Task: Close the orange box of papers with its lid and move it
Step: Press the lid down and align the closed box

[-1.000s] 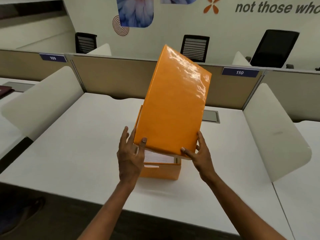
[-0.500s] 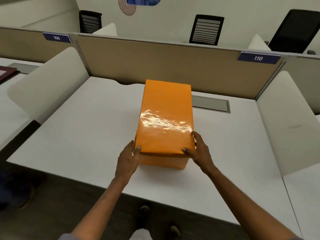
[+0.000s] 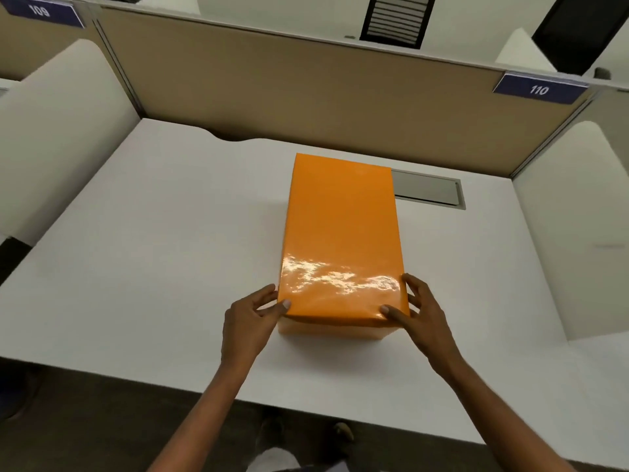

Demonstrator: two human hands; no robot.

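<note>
Head view: the orange box sits on the white desk just right of the frame's centre, with its glossy orange lid lying flat over it; no papers show. Only a strip of the box's near wall is visible under the lid's front edge. The left hand is at the lid's lower-left corner, thumb on top of the lid and fingers curled loosely against the side. The right hand is at the lower-right corner, thumb on the lid's front edge, fingers spread along the right side.

The closing step looks nearly finished: the lid appears seated, though I cannot tell whether it is pressed fully down at the far end. Next, the move calls for shifting both hands lower onto the box walls, so the carry does not pull the lid off.
</note>
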